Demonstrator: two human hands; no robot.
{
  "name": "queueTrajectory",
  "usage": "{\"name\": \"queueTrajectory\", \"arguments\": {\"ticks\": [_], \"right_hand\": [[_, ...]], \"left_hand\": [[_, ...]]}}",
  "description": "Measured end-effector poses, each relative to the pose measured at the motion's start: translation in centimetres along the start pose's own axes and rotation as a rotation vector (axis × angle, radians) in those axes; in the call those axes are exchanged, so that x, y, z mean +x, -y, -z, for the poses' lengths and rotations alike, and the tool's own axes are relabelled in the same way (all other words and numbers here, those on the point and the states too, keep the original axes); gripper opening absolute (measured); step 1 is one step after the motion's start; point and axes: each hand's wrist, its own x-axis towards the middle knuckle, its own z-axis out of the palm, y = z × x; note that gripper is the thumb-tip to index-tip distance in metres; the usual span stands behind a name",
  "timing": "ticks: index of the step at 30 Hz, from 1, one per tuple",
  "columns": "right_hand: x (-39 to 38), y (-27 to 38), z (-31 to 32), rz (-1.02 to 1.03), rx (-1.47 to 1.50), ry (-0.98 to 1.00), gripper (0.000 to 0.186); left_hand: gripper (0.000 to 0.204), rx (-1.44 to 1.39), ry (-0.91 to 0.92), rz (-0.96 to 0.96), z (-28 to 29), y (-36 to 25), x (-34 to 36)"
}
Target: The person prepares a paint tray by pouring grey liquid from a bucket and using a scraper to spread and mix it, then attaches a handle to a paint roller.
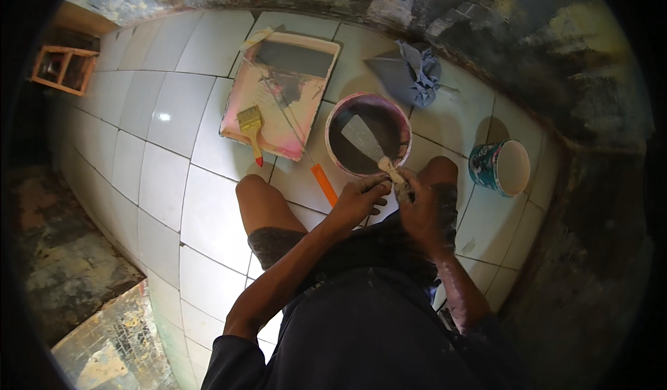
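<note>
My right hand (pixel 413 199) is closed on the pale, crusted handle of a putty knife (pixel 360 131), whose metal blade reaches over a pink-rimmed bucket (pixel 346 159) of grey mixture. My left hand (pixel 368 199) is just beside the handle at the bucket's near rim, fingers curled; what they hold, if anything, I cannot make out. Left of the bucket lies a pink paint tray (pixel 236 120) smeared grey, with a yellow brush (pixel 249 122) on it. A roller with an orange handle (pixel 323 185) rests across the tray and onto the floor.
A crumpled grey bag (pixel 410 74) sits behind the bucket. A teal tub (pixel 499 168) stands to my right. White tiles (pixel 160 181) run under my knees. Stained walls (pixel 528 36) border the floor at the back and right. A small wooden frame (pixel 66 67) is at the far left.
</note>
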Motion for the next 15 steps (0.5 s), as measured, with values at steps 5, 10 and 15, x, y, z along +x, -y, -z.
{"name": "queueTrajectory", "arguments": {"ticks": [5,10,15], "right_hand": [[4.5,-0.9,1.2,0.252,-0.325,-0.034,0.028],[11.8,-7.3,-2.1,0.522,-0.736,0.162,0.014],[14.1,-5.7,-6.5,0.457,-0.655,0.362,0.014]], "left_hand": [[0.034,0.171,-0.322,-0.185,3.8,1.1,-2.6],[0.020,0.036,-1.096,-0.341,14.4,7.2,-6.5],[0.041,0.215,-1.367,0.183,29.4,27.8,-15.2]]}}
